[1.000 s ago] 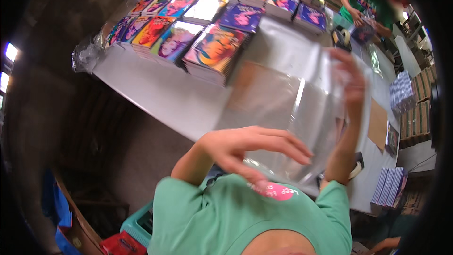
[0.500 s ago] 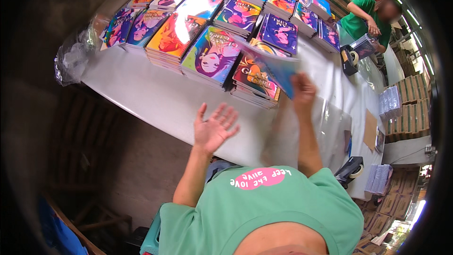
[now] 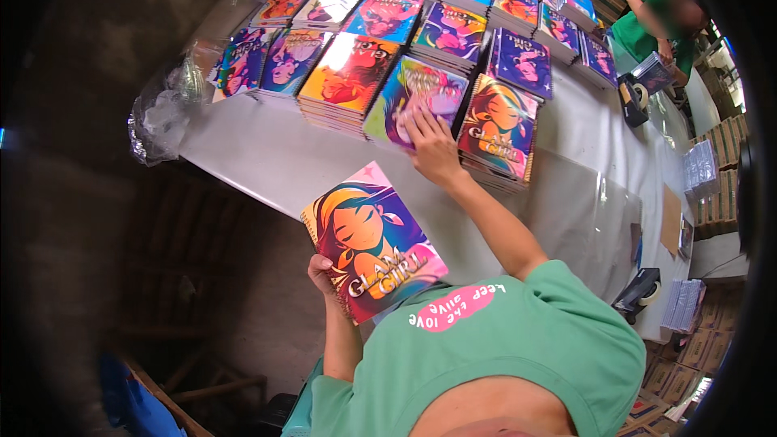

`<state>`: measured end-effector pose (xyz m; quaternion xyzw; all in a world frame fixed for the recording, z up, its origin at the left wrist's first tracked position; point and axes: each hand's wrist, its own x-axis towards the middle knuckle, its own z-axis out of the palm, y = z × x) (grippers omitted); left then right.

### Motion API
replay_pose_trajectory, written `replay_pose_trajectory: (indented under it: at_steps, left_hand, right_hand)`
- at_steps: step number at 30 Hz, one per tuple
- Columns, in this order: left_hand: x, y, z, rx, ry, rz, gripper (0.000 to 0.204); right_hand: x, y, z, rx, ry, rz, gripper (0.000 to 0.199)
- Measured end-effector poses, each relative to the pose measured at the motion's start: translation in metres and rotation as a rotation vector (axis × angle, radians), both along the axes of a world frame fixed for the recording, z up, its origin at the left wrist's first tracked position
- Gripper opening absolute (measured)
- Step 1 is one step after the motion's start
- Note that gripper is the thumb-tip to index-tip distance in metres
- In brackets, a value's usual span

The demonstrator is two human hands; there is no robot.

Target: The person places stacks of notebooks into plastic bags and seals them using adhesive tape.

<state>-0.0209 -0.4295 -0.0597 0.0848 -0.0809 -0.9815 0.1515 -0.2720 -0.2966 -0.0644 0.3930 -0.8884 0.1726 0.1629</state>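
Observation:
My left hand (image 3: 321, 273) grips the spiral edge of a notebook (image 3: 368, 235) with a drawn figure in a headband on its cover, held up in front of my shirt. Over the table, my right hand (image 3: 433, 146) lies with fingers stretched on the green and purple cover of the top notebook (image 3: 443, 85) of a stack. Right beside that stack is another pile of notebooks (image 3: 495, 117), whose cover matches the one in my left hand. To the left stands a stack with an orange cover (image 3: 344, 73).
Several more notebook stacks (image 3: 449, 32) cover the far part of the white table (image 3: 235, 142). Crumpled clear plastic (image 3: 162, 117) hangs at its left edge. Tape dispensers (image 3: 639, 291) sit on the right side. A co-worker in green (image 3: 639, 36) handles notebooks at the far right, near stacked cartons (image 3: 716, 170).
My left hand, empty and spread before, now holds a notebook. My right hand has let go of the notebook it carried and moved left onto the green and purple stack.

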Motion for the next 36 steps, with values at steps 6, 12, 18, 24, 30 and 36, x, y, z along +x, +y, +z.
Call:
replay_pose_trajectory:
  at_steps: [6, 12, 18, 24, 30, 36]
  left_hand:
    - [-0.010, -0.027, -0.041, 0.144, -0.052, -0.040, 0.072]
    - [0.012, -0.039, -0.054, 0.008, -0.122, -0.118, 0.064]
    - [0.012, -0.060, -0.039, 0.101, -0.192, -0.067, 0.053]
    - [-0.002, -0.072, -0.072, 0.172, -0.013, -0.106, 0.082]
    - [-0.023, -0.070, -0.040, -0.073, 0.179, -0.158, 0.090]
    - [0.014, -0.070, -0.066, 0.091, 0.131, 0.103, 0.078]
  right_hand:
    - [0.110, 0.022, 0.052, -0.106, -0.249, 0.717, 0.039]
    - [0.034, -0.071, 0.087, -0.060, -0.730, 0.638, 0.058]
    - [-0.048, -0.166, 0.005, 0.031, -0.026, 0.114, 0.038]
    - [0.000, -0.083, 0.091, -0.538, -0.743, 0.906, 0.030]
    - [-0.020, -0.157, 0.090, 0.084, -0.610, 1.331, 0.036]
    - [-0.064, -0.293, 0.040, 0.106, 0.038, 0.326, 0.051]
